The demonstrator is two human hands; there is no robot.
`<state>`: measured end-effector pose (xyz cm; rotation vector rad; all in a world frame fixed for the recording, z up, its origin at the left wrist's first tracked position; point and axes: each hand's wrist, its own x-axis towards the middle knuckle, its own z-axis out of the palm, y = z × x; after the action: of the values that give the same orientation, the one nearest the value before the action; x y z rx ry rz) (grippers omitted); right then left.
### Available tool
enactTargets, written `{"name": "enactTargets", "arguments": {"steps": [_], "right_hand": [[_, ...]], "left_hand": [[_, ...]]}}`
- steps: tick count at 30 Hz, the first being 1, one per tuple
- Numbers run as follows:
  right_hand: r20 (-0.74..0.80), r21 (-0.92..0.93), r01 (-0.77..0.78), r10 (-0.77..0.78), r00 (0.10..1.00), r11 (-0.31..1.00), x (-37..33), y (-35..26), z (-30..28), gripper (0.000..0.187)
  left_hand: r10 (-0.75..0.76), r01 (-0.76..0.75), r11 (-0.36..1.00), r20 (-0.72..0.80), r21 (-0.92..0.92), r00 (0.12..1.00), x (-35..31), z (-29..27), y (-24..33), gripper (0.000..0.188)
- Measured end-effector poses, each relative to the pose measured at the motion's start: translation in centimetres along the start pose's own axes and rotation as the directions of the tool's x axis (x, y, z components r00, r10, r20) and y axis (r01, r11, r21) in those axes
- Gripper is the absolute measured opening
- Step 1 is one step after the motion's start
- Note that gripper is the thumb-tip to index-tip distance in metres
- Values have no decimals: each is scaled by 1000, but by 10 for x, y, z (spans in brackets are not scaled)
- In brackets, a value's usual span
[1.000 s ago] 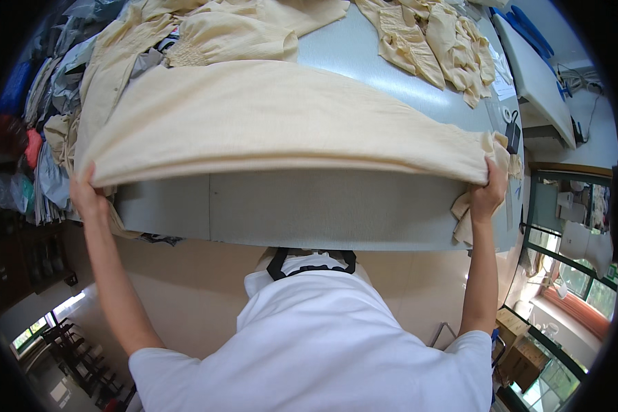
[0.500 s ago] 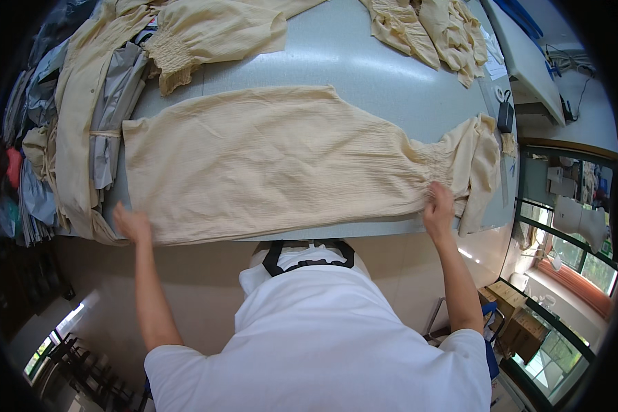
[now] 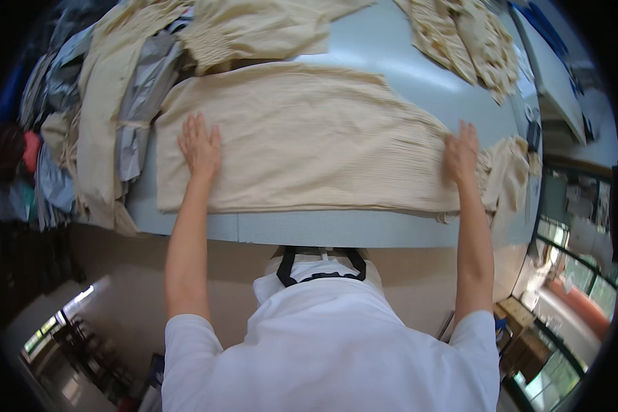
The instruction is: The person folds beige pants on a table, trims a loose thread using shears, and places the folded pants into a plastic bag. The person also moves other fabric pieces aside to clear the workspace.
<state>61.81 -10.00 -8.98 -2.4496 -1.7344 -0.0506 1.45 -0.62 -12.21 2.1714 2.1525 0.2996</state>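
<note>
A cream crinkled garment lies folded lengthwise across the table, with a gathered section and loose ruffled cloth at its right end. My left hand rests flat on the garment near its left end, fingers spread and holding nothing. At the gathers on the right, my right hand is over the cloth with its fingers stretched out, slightly blurred. Part of the gathered section is hidden beneath that hand.
The pale blue table has its front edge before me. More cream garments lie at the back, with another cream piece far right. Grey folded clothes are stacked at left. Scissors sit near the right edge.
The garment has shifted away from the table's front edge, baring a strip there. Both hands have moved farther onto it, the left one now flat. The whole view has swung slightly.
</note>
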Motion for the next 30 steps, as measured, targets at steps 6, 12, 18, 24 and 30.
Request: {"name": "enactTargets", "arguments": {"steps": [6,12,18,24,30], "right_hand": [[-46,78,238,-235,971,968,-105,-10,-11,41],[-39,133,162,-158,987,978,-118,-11,-18,50],[21,112,149,-152,988,983,-186,-46,-10,49],[-163,386,-1,69,984,923,-177,10,-66,39],[-204,178,-583,609,766,793,-193,167,-81,60]], "left_hand": [[-162,166,981,-50,95,985,-122,-19,-82,54],[-222,222,975,-86,-10,971,-124,-38,-100,54],[215,-194,966,-114,170,970,-134,-12,-58,58],[-145,135,943,10,304,989,-113,-3,-92,56],[311,-306,892,-39,-331,950,-95,7,168,51]]}}
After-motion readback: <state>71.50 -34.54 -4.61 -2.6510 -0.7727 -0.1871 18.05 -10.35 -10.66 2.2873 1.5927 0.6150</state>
